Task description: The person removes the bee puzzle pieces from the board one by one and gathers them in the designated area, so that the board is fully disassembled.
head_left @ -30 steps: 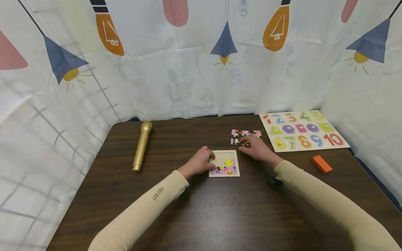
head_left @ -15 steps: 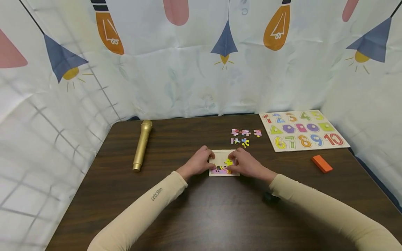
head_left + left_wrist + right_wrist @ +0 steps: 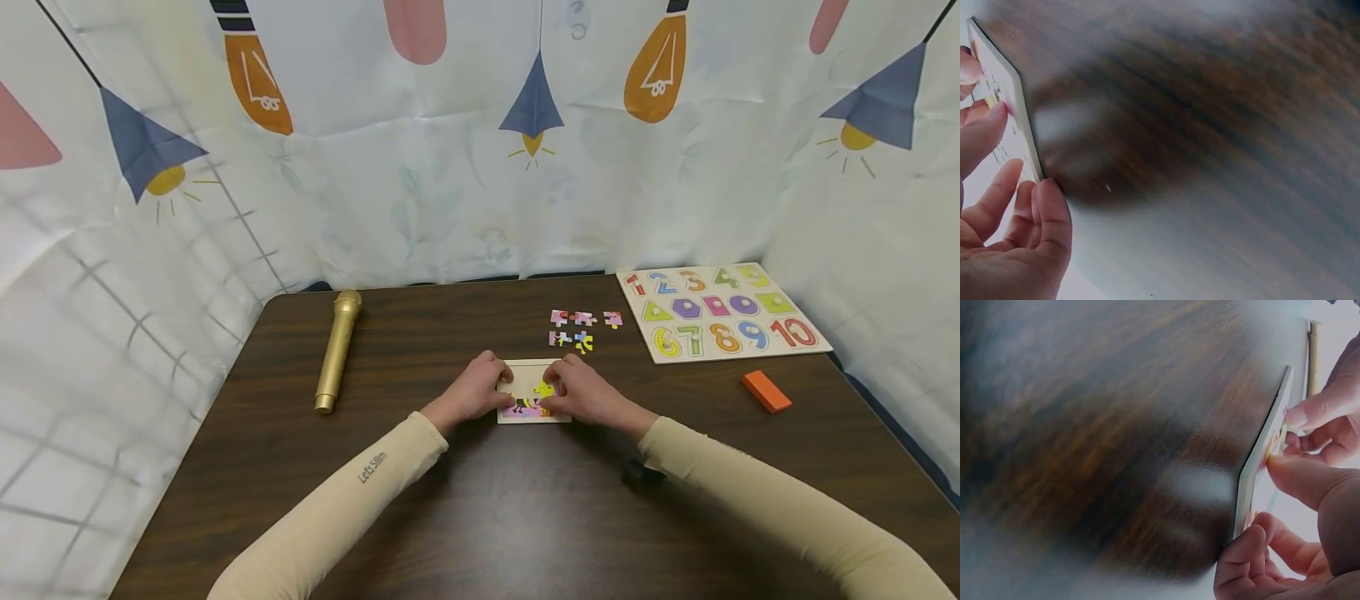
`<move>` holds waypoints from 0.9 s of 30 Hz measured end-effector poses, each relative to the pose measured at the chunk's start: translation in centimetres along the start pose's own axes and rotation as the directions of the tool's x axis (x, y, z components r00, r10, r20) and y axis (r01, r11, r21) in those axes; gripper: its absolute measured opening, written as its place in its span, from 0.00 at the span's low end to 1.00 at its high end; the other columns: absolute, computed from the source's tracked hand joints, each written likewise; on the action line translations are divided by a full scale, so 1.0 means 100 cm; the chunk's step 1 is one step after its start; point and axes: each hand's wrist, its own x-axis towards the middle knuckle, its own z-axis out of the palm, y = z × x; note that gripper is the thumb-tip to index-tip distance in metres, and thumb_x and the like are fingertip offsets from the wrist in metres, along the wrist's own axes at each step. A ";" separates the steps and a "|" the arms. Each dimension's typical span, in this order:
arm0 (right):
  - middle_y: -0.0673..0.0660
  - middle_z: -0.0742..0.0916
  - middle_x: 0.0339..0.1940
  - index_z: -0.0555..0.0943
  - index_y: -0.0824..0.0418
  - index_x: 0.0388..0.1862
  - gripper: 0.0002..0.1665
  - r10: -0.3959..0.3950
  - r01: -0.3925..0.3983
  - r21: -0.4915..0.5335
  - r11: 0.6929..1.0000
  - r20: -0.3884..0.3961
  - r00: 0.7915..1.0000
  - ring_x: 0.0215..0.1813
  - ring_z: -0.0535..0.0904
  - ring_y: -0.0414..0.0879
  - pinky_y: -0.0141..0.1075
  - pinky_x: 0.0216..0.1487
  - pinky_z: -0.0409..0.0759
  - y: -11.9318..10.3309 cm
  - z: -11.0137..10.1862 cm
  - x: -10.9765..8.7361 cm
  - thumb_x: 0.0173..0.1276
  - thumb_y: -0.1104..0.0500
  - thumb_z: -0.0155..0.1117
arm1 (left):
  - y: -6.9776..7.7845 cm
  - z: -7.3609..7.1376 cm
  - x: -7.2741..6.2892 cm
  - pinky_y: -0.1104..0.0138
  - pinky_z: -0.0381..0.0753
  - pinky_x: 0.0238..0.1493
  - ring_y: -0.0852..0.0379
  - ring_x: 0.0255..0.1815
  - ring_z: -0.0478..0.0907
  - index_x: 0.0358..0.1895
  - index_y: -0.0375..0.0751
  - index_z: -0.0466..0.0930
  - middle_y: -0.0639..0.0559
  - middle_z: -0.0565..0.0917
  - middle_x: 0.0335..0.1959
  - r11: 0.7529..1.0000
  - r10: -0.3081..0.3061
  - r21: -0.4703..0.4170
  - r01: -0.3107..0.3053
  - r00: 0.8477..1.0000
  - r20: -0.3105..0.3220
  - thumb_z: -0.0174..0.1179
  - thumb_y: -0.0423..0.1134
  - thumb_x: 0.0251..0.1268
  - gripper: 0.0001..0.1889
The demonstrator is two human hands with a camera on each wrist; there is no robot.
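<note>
A small jigsaw puzzle tray (image 3: 528,371) with a pale frame lies on the table, its lower part filled with pink and yellow picture pieces. My left hand (image 3: 474,386) grips the tray's left side, thumb over the frame. On the opposite side my right hand (image 3: 588,392) holds the right edge, its thumb on the lower-right pieces and its fingers curled at the frame. Both wrist views show fingertips at the tray's edge. Whether a loose piece sits under the right fingers is hidden. Several loose puzzle pieces (image 3: 582,318) lie beyond the right hand.
A number and shape board (image 3: 686,333) lies at the back right, with an orange block (image 3: 767,392) in front of it. On the left is a gold microphone (image 3: 339,352). A patterned curtain (image 3: 442,200) hangs behind the dark wooden table (image 3: 517,517).
My right hand has come from the loose pieces toward me and left, onto the tray's right side. It has stayed there over the last half second. The left hand has kept its place.
</note>
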 end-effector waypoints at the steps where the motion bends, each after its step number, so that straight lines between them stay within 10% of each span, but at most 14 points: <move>1: 0.53 0.75 0.33 0.79 0.64 0.45 0.21 -0.001 0.001 0.001 1.000 -0.003 1.000 0.40 0.68 0.47 0.37 0.36 0.70 0.000 0.000 0.000 0.60 0.54 0.74 | 0.001 0.000 0.000 0.60 0.73 0.50 0.50 0.44 0.70 0.46 0.32 0.81 0.45 0.73 0.42 1.000 0.002 -0.001 -0.002 1.000 -0.001 0.71 0.39 0.56 0.18; 27: 0.55 0.73 0.38 0.78 0.64 0.50 0.22 -0.042 0.043 0.017 0.999 -0.052 0.998 0.41 0.67 0.47 0.36 0.37 0.69 0.001 0.004 -0.004 0.61 0.56 0.73 | 0.013 0.005 -0.005 0.57 0.73 0.49 0.47 0.45 0.68 0.43 0.34 0.78 0.45 0.70 0.41 0.998 -0.062 0.009 0.062 0.997 -0.047 0.75 0.47 0.51 0.23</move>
